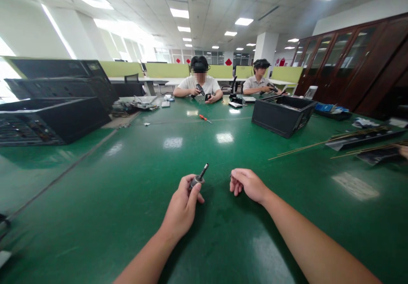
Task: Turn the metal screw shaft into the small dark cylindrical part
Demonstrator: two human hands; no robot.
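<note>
My left hand [182,205] is closed around a small round metal part with a dark shaft [203,172]. Its body sits between thumb and fingers, and the shaft points up and away to the right. To the right, apart from that part, my right hand [250,186] is held in a pinch. A tiny dark bit shows at its fingertips, too small to name. Both hands are over the green tabletop [207,224].
An orange screwdriver [204,117] lies farther out. Black cases [274,118] stand at right and left [79,122]. Thin brass-coloured rods [299,149] lie at right. Across the table, two people [199,82] hold tools; another person's hand [403,150] shows at the right edge.
</note>
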